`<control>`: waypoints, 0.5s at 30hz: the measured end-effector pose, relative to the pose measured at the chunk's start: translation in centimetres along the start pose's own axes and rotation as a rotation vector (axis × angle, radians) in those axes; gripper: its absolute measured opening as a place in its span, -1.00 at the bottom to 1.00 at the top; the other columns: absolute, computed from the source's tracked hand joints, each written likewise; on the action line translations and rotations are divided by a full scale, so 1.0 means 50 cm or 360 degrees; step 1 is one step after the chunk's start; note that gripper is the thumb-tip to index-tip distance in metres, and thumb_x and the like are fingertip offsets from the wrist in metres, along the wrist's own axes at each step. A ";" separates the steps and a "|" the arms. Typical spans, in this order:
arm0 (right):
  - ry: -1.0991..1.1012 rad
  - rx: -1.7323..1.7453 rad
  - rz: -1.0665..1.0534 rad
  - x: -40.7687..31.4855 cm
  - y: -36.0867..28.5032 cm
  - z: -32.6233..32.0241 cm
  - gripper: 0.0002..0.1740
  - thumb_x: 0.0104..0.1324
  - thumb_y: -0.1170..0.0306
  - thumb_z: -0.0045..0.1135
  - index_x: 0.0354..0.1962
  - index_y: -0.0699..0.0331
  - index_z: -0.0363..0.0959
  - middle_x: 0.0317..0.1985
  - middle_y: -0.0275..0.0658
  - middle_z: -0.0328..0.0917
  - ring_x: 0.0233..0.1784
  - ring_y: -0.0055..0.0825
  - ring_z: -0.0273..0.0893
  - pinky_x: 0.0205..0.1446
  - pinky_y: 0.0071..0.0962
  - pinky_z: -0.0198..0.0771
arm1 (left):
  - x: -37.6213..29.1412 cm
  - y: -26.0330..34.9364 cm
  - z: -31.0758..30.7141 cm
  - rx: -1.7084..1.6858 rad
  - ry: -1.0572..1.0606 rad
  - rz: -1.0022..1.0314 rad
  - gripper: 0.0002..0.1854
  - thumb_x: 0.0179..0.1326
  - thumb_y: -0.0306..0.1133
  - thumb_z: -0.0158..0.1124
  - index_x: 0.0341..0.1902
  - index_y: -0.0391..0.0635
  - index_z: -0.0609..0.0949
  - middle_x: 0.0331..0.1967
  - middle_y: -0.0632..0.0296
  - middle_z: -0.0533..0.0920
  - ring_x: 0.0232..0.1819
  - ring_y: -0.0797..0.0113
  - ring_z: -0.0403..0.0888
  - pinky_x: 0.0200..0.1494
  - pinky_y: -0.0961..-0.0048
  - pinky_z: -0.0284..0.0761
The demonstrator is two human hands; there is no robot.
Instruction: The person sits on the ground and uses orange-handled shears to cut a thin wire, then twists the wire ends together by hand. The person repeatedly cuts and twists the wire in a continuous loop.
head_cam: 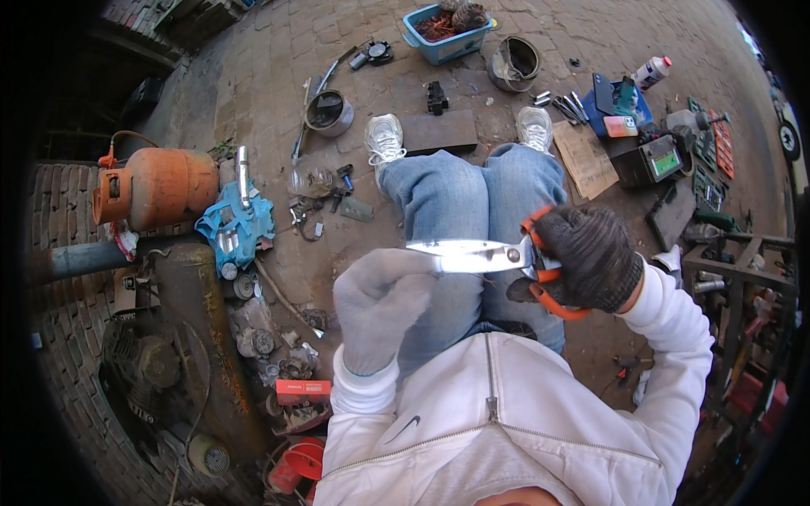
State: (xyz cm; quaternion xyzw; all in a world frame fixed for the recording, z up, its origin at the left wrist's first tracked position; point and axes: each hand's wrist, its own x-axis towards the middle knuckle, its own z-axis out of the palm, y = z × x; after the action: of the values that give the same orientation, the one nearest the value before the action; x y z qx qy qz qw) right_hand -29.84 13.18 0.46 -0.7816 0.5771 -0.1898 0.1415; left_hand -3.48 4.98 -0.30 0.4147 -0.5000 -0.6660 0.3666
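My right hand point(585, 253), in a dark knit glove, grips the orange handles of metal shears point(478, 255). Their bright blades lie over the lap of blue jeans and point left. At the blade end, my left hand point(383, 300) wears a pale grey glove with its fingers curled in. The fingers overlap the lower blade near its tip. Glare on the metal and the folded glove hide whether these fingers grip the blade or something small.
An orange gas cylinder point(171, 186) and a blue plastic bag point(237, 221) are at left. Ahead are a metal pail point(329, 114) and a light-blue tub point(446, 45) of copper-coloured scrap. A battery point(655, 161), cardboard point(585, 158) and a metal rack point(737, 272) stand at right.
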 end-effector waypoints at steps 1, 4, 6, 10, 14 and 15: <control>-0.0038 0.0200 0.0073 -0.003 0.001 0.000 -0.41 -0.02 0.26 0.45 -0.03 0.33 0.51 -0.19 -0.04 0.59 -0.27 -0.06 0.61 -0.19 -0.20 0.54 | 0.000 0.003 0.001 0.0015 -0.0040 -0.0073 -0.83 0.11 -0.62 0.24 -0.22 -0.33 0.70 -0.40 0.26 0.69 -0.44 0.64 0.50 -0.39 0.67 0.38; -0.0036 0.0526 0.0155 -0.009 0.008 0.002 -0.47 0.06 0.36 0.37 0.00 0.36 0.49 -0.18 -0.03 0.58 -0.28 -0.05 0.59 -0.17 -0.21 0.53 | 0.002 0.003 0.018 0.0056 0.0000 -0.0127 -0.91 0.08 -0.58 0.19 -0.37 -0.30 0.65 -0.69 0.32 0.53 -0.77 0.65 0.28 -0.72 0.66 0.10; 0.0041 0.0575 0.0161 -0.010 0.014 0.010 -0.46 0.08 0.41 0.35 0.04 0.39 0.48 -0.17 0.00 0.58 -0.23 -0.03 0.58 -0.11 -0.21 0.52 | 0.004 0.005 0.022 0.0013 0.0019 -0.0172 -0.91 0.08 -0.55 0.19 -0.38 -0.29 0.65 -0.71 0.33 0.52 -0.77 0.66 0.27 -0.72 0.66 0.08; 0.0275 0.0723 0.0106 -0.001 0.021 0.036 -0.50 0.08 0.33 0.39 -0.06 0.36 0.47 -0.38 -0.12 0.48 -0.37 -0.15 0.49 -0.24 -0.25 0.42 | 0.005 0.008 0.021 0.0061 0.0048 -0.0235 -0.91 0.09 -0.51 0.20 -0.39 -0.28 0.64 -0.74 0.35 0.50 -0.78 0.67 0.27 -0.73 0.68 0.05; 0.0096 0.0663 0.0189 0.003 0.010 0.027 -0.34 0.04 0.37 0.41 0.11 0.37 0.43 -0.14 0.04 0.54 -0.14 -0.01 0.57 -0.03 -0.20 0.50 | 0.003 0.013 0.006 -0.0118 -0.0058 -0.0365 -0.87 0.13 -0.55 0.24 -0.26 -0.28 0.69 -0.49 0.36 0.66 -0.58 0.73 0.36 -0.54 0.72 0.21; 0.0104 0.0571 0.0155 0.004 0.003 0.022 -0.32 0.01 0.34 0.44 0.10 0.36 0.43 -0.14 0.04 0.54 -0.14 -0.01 0.57 -0.05 -0.20 0.51 | 0.002 0.011 0.005 -0.0148 -0.0051 -0.0336 -0.88 0.14 -0.56 0.24 -0.26 -0.28 0.69 -0.50 0.37 0.65 -0.59 0.73 0.36 -0.55 0.72 0.20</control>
State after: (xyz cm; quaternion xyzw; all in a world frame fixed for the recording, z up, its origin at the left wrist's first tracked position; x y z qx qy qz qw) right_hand -29.41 12.96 -0.58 -0.7083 0.5755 -0.3080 0.2689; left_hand -3.73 4.84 0.25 0.4369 -0.4278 -0.7300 0.3053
